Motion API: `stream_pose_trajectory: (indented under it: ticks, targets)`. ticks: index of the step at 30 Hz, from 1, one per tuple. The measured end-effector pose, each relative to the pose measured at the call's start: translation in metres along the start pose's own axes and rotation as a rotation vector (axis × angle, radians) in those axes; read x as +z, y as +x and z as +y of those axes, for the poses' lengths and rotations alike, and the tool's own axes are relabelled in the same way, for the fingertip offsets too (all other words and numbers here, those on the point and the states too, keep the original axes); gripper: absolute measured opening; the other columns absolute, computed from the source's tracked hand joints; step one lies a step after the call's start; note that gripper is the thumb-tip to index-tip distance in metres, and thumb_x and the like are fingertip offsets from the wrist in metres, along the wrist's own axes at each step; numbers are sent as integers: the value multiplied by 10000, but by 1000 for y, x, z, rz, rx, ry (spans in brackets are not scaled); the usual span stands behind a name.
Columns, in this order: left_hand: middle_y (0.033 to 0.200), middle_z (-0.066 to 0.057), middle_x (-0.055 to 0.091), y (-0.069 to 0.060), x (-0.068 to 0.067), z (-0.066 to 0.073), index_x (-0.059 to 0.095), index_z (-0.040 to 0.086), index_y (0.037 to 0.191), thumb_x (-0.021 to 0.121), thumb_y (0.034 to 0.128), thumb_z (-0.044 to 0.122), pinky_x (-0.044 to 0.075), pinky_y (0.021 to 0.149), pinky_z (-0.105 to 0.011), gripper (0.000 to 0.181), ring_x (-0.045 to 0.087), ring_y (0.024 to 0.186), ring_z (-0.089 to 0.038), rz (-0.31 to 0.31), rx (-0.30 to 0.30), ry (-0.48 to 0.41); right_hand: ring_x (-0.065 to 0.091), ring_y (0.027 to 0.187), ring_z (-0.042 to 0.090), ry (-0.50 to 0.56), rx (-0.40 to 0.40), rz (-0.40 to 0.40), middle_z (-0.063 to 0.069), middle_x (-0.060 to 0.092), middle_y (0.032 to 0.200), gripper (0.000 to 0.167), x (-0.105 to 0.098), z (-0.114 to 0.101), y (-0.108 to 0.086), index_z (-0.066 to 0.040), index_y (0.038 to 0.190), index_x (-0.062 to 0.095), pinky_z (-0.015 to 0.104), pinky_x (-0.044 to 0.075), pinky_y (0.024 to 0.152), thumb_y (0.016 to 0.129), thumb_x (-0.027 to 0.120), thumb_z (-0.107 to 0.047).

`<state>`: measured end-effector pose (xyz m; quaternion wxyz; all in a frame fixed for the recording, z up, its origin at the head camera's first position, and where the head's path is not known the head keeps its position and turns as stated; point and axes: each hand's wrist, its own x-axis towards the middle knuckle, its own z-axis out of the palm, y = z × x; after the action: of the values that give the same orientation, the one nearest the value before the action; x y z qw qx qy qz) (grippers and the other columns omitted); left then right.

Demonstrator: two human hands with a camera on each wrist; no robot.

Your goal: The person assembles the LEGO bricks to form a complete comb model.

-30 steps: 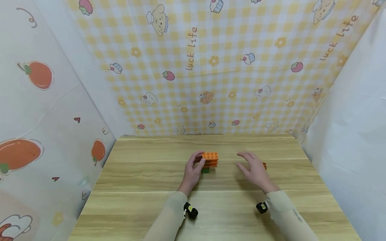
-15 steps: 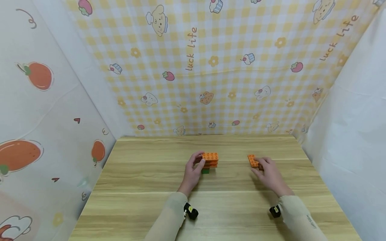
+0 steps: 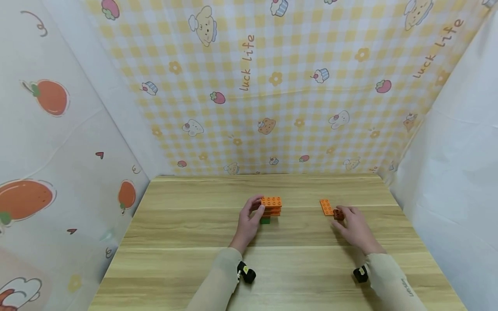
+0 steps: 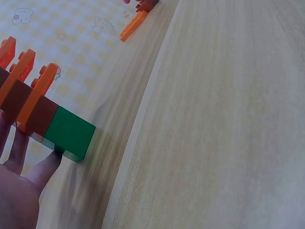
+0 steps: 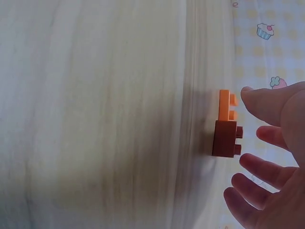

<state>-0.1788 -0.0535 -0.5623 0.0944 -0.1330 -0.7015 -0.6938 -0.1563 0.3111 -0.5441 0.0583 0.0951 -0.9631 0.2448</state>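
My left hand (image 3: pixel 249 220) grips the left side of a toy-brick stack (image 3: pixel 271 202) that stands upright on the table. In the left wrist view a green brick (image 4: pixel 70 132) forms its base, with brown bricks (image 4: pixel 44 114) and orange plates (image 4: pixel 40 93) alternating above. My right hand (image 3: pixel 355 229) hovers by a loose brown brick (image 3: pixel 338 214), thumb and fingers apart. The right wrist view shows a gap between the fingers and this brown brick (image 5: pixel 224 138). An orange plate (image 3: pixel 326 207) lies touching or very close to the brown brick.
The wooden table (image 3: pixel 194 233) ends at a yellow checked cloth (image 3: pixel 249 142) behind. White sheets hang at the left (image 3: pixel 113 142) and right (image 3: pixel 447 142). Each wrist bears a small black camera, on the left (image 3: pixel 247 273) and the right (image 3: pixel 360 274).
My right hand has moved right and towards me, from left of the loose pieces to beside the brown brick, uncovering the orange plate. My left hand and the stack have stayed put.
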Motion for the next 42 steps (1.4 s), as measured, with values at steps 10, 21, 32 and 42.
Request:
stream_pose_trajectory:
  ticks: [10, 21, 32, 42]
  targets:
    - [1345, -214, 635, -1, 4, 8, 587, 16, 1416, 568, 1074, 67, 420, 1106, -569, 346, 597, 1242, -412, 23, -52, 35, 517, 1238, 587, 4, -8, -29, 414, 527, 1363, 654, 0, 8, 4, 142, 1460, 466, 706, 426, 1020, 957, 767, -146]
    - [1349, -214, 635, -5, 7, 28, 568, -8, 1425, 560, 1084, 91, 410, 1113, -576, 355, 597, 1239, -418, 19, -46, 39, 564, 1187, 565, 9, 4, -44, 403, 552, 1311, 583, 8, 12, 6, 168, 1416, 499, 675, 461, 997, 971, 746, -117]
    - [1324, -200, 646, 1, 2, 2, 590, 36, 1418, 583, 1063, 65, 397, 1101, -626, 356, 605, 1212, -411, 20, -23, 14, 581, 1162, 554, -31, -4, -39, 394, 569, 1280, 506, 9, 11, 5, 200, 1345, 542, 671, 474, 982, 959, 743, -58]
    - [1319, -146, 655, 0, 0, 1, 601, 83, 1413, 597, 1066, 106, 411, 1101, -602, 347, 616, 1205, -363, 5, -21, 6, 610, 1123, 528, -47, -23, -18, 369, 609, 1228, 412, 12, 14, 5, 178, 1303, 585, 656, 499, 950, 970, 717, -24]
